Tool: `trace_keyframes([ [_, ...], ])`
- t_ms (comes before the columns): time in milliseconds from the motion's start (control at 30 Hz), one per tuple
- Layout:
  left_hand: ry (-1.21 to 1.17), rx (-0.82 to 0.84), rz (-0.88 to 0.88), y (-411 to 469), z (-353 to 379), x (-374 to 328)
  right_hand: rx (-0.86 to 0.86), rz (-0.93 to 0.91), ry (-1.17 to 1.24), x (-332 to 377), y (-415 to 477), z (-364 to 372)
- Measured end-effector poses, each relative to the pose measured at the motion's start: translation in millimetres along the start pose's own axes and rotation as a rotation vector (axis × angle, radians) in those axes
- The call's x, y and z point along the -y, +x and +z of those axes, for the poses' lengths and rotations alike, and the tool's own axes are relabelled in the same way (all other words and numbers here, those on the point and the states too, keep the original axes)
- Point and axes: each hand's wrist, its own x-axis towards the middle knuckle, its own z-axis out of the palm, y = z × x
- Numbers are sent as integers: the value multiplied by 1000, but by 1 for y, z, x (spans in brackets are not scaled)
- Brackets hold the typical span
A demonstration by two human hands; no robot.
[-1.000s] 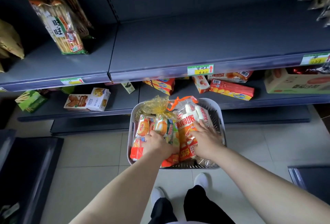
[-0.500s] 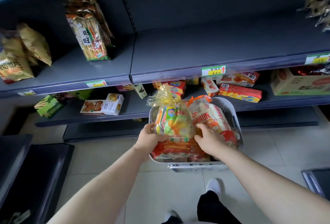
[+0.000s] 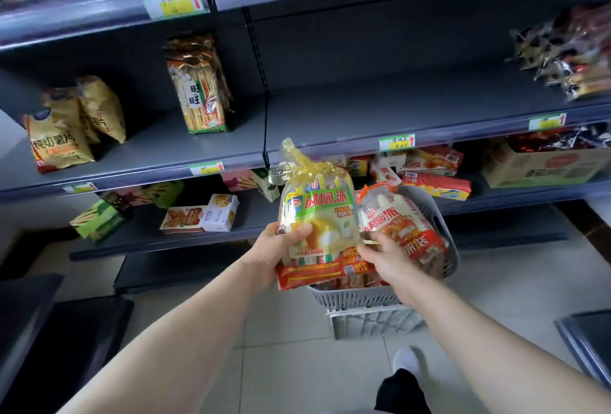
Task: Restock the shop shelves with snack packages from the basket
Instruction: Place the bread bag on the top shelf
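Note:
A yellow-green snack package (image 3: 317, 212) with a knotted plastic top is held upright above the grey basket (image 3: 360, 298). My left hand (image 3: 274, 255) grips its lower left side, thumb across the front. My right hand (image 3: 386, 258) holds its lower right edge. An orange-and-white snack package (image 3: 403, 225) stays in the basket behind my right hand. The basket stands on a grey crate (image 3: 370, 321) on the floor. The middle shelf (image 3: 380, 113) above the basket is bare at its centre.
On the middle shelf stand a tall cracker bag (image 3: 201, 86) and chip bags (image 3: 62, 129) at left, small wrapped snacks (image 3: 568, 50) at right. The lower shelf holds biscuit boxes (image 3: 201, 215), red packs (image 3: 436, 182) and a carton (image 3: 545, 165). Dark low units flank the tiled floor.
Both hands have lifted the yellow-green package up out of the basket, and my view has tilted up toward the shelves.

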Motion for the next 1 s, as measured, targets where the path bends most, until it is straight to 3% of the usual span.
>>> trace_keyframes([
  [133,14,-54,40,-10,10,-5,-50,-19,44,11,-18,-2],
  [433,96,-6,198,-36,43,-50,-151,-210,52,56,-48,-24],
  [1000,209,74,369,-58,94,-96,-301,-272,128,88,-82,-62],
])
